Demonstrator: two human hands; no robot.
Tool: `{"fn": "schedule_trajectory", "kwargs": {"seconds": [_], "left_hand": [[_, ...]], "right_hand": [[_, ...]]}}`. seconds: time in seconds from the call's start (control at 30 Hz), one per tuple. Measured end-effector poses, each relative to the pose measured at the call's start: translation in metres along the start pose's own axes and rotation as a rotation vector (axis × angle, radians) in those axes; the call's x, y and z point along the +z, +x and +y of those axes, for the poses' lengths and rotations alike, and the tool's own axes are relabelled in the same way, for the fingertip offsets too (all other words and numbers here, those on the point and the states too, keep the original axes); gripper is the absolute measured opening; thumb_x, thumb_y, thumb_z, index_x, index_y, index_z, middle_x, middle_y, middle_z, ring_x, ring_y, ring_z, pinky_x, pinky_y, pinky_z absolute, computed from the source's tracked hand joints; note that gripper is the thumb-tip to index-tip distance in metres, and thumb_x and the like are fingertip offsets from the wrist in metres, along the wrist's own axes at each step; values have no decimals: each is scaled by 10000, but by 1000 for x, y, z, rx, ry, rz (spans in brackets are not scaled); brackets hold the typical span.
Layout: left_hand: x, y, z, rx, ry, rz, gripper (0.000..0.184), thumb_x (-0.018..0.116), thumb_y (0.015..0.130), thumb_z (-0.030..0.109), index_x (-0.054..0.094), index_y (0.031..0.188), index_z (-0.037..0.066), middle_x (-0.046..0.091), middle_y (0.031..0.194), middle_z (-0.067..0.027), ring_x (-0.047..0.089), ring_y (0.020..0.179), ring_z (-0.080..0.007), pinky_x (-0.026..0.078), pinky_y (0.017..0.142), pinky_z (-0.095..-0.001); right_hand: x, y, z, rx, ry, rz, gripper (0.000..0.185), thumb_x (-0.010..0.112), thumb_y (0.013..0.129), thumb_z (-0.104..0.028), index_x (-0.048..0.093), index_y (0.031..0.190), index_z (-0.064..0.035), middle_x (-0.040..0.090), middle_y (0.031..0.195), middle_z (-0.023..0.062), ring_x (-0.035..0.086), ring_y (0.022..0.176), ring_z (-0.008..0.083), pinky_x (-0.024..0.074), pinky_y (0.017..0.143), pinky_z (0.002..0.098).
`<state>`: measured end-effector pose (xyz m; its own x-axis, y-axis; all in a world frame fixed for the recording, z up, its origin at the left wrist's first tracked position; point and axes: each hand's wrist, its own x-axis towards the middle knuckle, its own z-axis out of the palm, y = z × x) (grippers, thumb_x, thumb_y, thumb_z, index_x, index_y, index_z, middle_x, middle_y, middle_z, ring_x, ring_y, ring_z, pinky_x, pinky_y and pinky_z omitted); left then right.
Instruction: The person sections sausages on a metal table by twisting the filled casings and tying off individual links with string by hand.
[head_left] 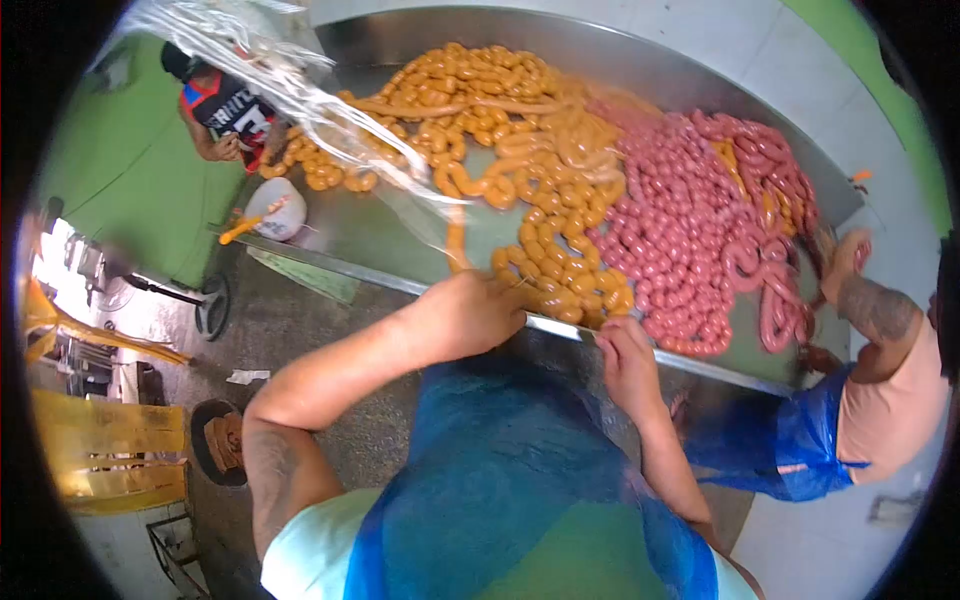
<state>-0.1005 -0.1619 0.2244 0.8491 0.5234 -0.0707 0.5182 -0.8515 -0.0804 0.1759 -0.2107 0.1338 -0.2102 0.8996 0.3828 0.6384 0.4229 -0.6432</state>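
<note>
My left hand (470, 314) is closed at the near rim of a metal table, against a string of orange sausages (560, 265). A strand of orange sausage (457, 240) runs down behind it. What its fingers pinch is hidden. My right hand (628, 355) is also closed, at the table's rim below the orange links; whatever it grips does not show. Linked pink sausages (665, 230) lie heaped to the right of the orange ones. White strings (350, 135) hang over the table from the upper left.
A white bowl (275, 208) with an orange handle across it stands at the table's (370, 268) left end. One co-worker (890, 390) in a blue apron reaches in at the right; another person (232, 115) is at the far left. A fan (212, 306) stands on the floor.
</note>
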Motion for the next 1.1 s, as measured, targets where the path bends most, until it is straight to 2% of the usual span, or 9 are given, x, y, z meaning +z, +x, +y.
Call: {"fn": "schedule_trajectory", "kwargs": {"seconds": [0.1, 0.3, 0.5, 0.57, 0.6, 0.67, 0.8, 0.9, 1.1], "left_hand": [[40, 31, 17, -313, -870, 216, 154, 560, 944, 138, 645, 1026, 38, 666, 1056, -95, 675, 923, -285, 543, 772, -410], [123, 87, 68, -241, -1400, 489, 494, 565, 957, 115, 346, 1390, 23, 662, 878, -100, 677, 759, -208, 538, 700, -309], [134, 97, 54, -518, -1390, 201, 234, 588, 953, 168, 630, 1099, -9, 668, 832, -57, 612, 690, -140, 495, 628, -289], [128, 101, 50, -577, -2070, 22, 190, 606, 929, 181, 692, 898, 14, 646, 755, -49, 609, 674, -186, 488, 647, -346], [136, 104, 50, -572, -2074, 9, 190, 606, 929, 181, 692, 898, 14, 646, 755, -49, 609, 674, -186, 488, 647, -346], [156, 113, 42, -94, -992, 705, 150, 617, 902, 173, 697, 897, 47, 594, 692, -66, 597, 672, -252, 486, 677, -364], [148, 110, 22, -19, -886, 765, 161, 611, 904, 174, 697, 896, 39, 641, 738, -75, 618, 695, -228, 489, 671, -339], [148, 111, 5, -189, -1618, 85, 189, 590, 923, 165, 689, 883, 9, 667, 746, -55, 614, 670, -141, 487, 635, -296], [151, 113, -23, -178, -1533, 75, 241, 600, 917, 211, 682, 885, -14, 681, 804, -88, 627, 756, -136, 487, 680, -327]], "right_hand": [[-2, 4, -4, -140, -3, -44, 202, 649, 809, 54, 631, 997, -18, 614, 930, 129, 603, 838, 312, 495, 727, 343], [-5, 6, -2, -176, -153, 66, 199, 688, 762, 20, 649, 953, -21, 604, 861, 126, 597, 828, 312, 492, 710, 380], [9, -7, 19, 115, -219, 93, 107, 683, 774, -9, 623, 862, -9, 596, 818, 143, 583, 822, 328, 480, 713, 382], [18, -5, 24, 21, -256, 63, 90, 659, 786, 15, 622, 865, -7, 598, 798, 131, 593, 803, 309, 477, 703, 358], [23, -4, 23, -81, -285, 29, 83, 634, 797, 38, 622, 867, -5, 600, 778, 118, 603, 784, 290, 474, 693, 334], [34, -7, 16, 196, -67, 71, 66, 622, 804, 27, 627, 859, -9, 605, 789, 115, 608, 778, 282, 474, 704, 321], [35, 9, 7, 330, 228, 159, 156, 584, 806, 73, 650, 920, -11, 628, 862, 80, 620, 838, 234, 485, 758, 305], [40, 22, -5, 270, 134, 156, 225, 594, 805, 95, 656, 999, -2, 642, 903, 98, 641, 872, 268, 500, 814, 342], [71, 42, -6, 360, -367, 137, 115, 659, 804, 1, 648, 915, -26, 637, 875, 148, 616, 838, 355, 485, 763, 431]]}}
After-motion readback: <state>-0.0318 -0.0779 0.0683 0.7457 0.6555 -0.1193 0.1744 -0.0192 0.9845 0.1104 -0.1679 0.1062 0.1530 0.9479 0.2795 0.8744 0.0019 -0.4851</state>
